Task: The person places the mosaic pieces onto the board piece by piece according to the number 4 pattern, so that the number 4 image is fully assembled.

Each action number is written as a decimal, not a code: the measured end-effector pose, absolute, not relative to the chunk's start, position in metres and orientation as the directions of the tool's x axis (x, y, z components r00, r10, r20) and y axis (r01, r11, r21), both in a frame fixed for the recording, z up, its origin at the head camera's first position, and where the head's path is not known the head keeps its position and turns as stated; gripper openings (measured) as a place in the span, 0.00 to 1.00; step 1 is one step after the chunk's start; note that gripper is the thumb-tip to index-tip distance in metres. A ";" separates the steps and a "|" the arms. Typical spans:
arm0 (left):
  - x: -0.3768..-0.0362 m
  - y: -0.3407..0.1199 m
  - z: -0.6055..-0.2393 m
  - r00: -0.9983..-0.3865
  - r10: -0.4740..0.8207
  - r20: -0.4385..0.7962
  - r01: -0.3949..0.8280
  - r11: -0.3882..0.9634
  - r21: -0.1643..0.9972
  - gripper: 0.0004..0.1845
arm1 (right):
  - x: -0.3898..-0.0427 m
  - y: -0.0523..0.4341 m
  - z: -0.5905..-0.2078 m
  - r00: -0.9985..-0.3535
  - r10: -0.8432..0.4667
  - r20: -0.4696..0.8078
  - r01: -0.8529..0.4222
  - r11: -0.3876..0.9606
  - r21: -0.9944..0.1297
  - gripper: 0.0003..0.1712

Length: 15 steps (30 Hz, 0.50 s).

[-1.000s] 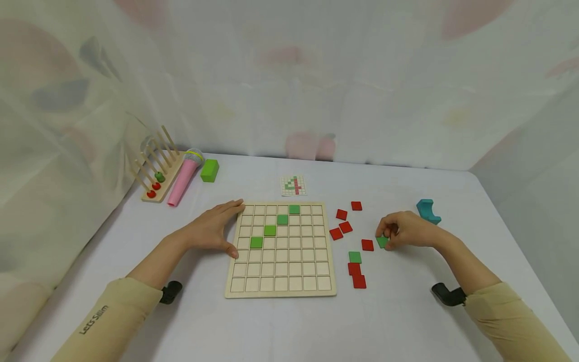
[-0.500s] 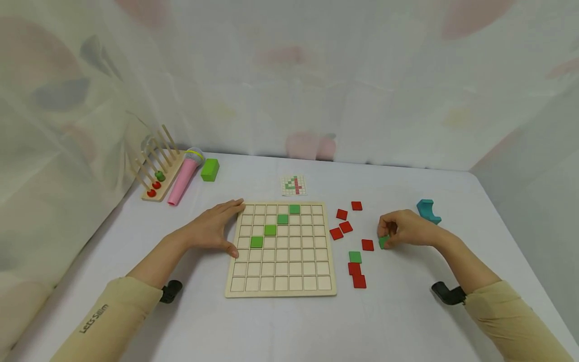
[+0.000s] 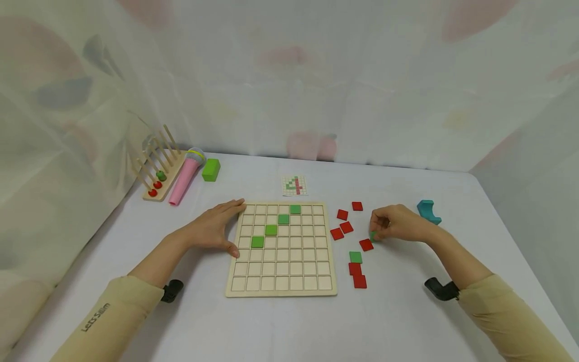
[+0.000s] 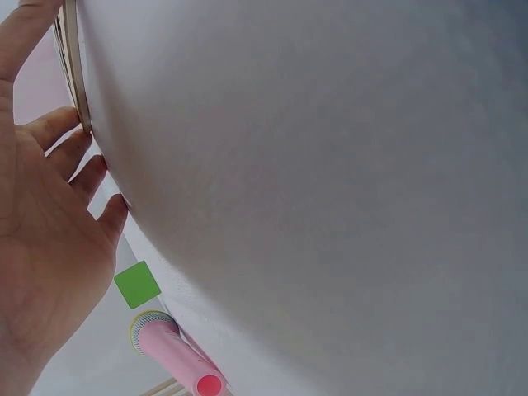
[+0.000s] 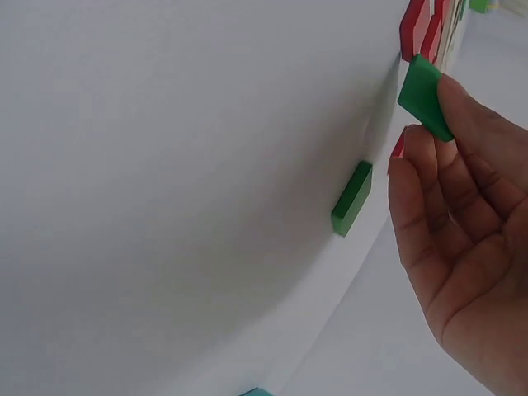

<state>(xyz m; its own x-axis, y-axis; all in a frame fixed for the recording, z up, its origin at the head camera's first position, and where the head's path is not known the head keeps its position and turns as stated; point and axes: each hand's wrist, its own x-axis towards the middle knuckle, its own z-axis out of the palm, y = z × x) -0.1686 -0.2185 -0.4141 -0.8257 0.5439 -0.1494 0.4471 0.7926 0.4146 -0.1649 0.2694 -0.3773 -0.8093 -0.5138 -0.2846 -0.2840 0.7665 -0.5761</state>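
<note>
right hand: the right hand [image 3: 398,223] is pinching a green tile [image 5: 425,97] between thumb and fingertips, lifted just off the table [image 3: 407,311], at about 3 o'clock from the board [image 3: 282,248]
green tile, head view: mostly hidden under the fingers, only a green sliver [image 3: 373,235] is showing just beside a red tile [image 3: 366,245]
left hand: the left hand [image 3: 212,229] is lying flat with fingers spread, pressing on the table against the board's 9 o'clock edge; it is holding nothing
board: wooden grid, four green tiles [image 3: 276,224] are sitting in a diagonal running from 1 o'clock down toward 8 o'clock
loose tiles: red ones [image 3: 346,221] are lying between board and right hand; another green tile [image 3: 355,257] with two red tiles [image 3: 358,275] is lying at 4 o'clock of the board
handling, judged: the tile looks thin, flat, stiff, light; painted faces are probably smooth, so a loose pinch could let it slide or tip
where to grip, judged: two opposite edges, fingertips only, keeping the face level so it is dropping square into a cell; a wide grasp would be bumping neighbours
pattern card: a small card [image 3: 294,185] is lying at 12 o'clock of the board
others: teal block [image 3: 428,211] at 2 o'clock of the right hand; pink microphone [image 3: 185,175], green block [image 3: 210,169] and peg rack [image 3: 158,171] at 10 o'clock
</note>
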 end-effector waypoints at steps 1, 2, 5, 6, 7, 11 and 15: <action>-0.169 -0.219 -0.415 -0.826 0.544 -0.150 0.447 0.793 0.415 0.71 | -0.166 0.267 -0.378 -0.813 -0.515 -0.272 -0.292 0.765 -0.574 0.06; -0.169 -0.219 -0.415 -0.826 0.543 -0.150 0.445 0.793 0.416 0.71 | -0.166 0.264 -0.378 -0.818 -0.513 -0.260 -0.298 0.765 -0.571 0.05; -0.169 -0.219 -0.417 -0.828 0.539 -0.154 0.441 0.796 0.415 0.72 | -0.168 0.255 -0.377 -0.832 -0.505 -0.232 -0.306 0.765 -0.567 0.05; -0.169 -0.219 -0.417 -0.828 0.539 -0.154 0.441 0.795 0.416 0.72 | -0.169 0.251 -0.376 -0.835 -0.504 -0.221 -0.310 0.762 -0.569 0.05; -0.169 -0.219 -0.417 -0.828 0.539 -0.154 0.440 0.796 0.415 0.72 | -0.169 0.248 -0.376 -0.837 -0.505 -0.211 -0.312 0.757 -0.574 0.06; -0.169 -0.220 -0.416 -0.829 0.536 -0.157 0.440 0.800 0.409 0.72 | -0.170 0.232 -0.375 -0.839 -0.515 -0.175 -0.315 0.723 -0.615 0.06; -0.170 -0.220 -0.417 -0.828 0.537 -0.161 0.440 0.801 0.406 0.72 | -0.171 0.214 -0.378 -0.832 -0.535 -0.144 -0.321 0.678 -0.661 0.06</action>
<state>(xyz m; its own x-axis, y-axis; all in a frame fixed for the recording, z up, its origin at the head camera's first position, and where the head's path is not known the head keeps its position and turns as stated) -0.1697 -0.2200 -0.4170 -0.8282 0.5368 -0.1610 0.4400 0.8008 0.4062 -0.1710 0.2137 -0.3785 -0.8324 -0.5350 -0.1445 -0.3210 0.6779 -0.6614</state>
